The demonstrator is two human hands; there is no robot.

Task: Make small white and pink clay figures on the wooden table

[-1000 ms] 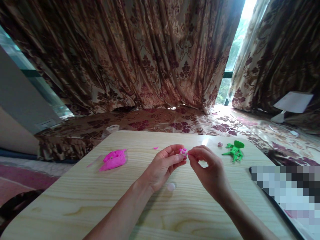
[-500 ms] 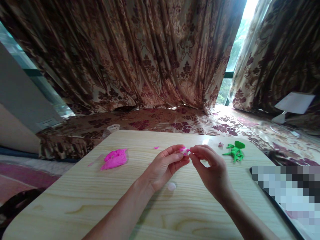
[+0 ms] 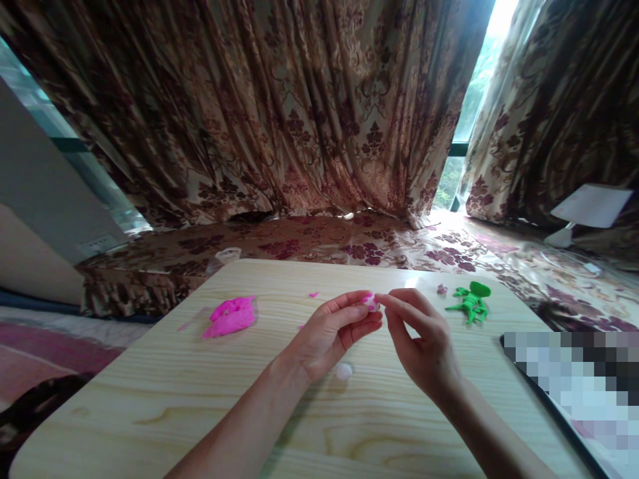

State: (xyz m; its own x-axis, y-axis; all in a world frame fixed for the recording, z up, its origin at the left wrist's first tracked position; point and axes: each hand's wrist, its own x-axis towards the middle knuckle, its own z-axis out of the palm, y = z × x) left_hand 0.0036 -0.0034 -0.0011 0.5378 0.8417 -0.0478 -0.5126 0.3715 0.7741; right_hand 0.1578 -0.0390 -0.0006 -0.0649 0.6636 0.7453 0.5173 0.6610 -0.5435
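Note:
A small white ball with pink patches, which looks like modelling clay, is pinched between the thumb and fingers of my left hand. My right hand is close beside it on the right. Its index fingertip touches the ball's upper right side, and the thumb is a little lower and apart from the ball. Below my hands a round white lump lies on the table. A flattened pink clay mass rests to the left, and a pink scrap lies behind my left hand.
On the wooden table, a green figure and a tiny pinkish piece stand at the back right. A dark-edged, pixelated object covers the right side. A clear cup is beyond the back-left edge, and a white lamp stands far right.
My right thumb and index finger have drawn back slightly to the right, and the index fingertip now presses on the ball. The ball has turned a little in my left hand.

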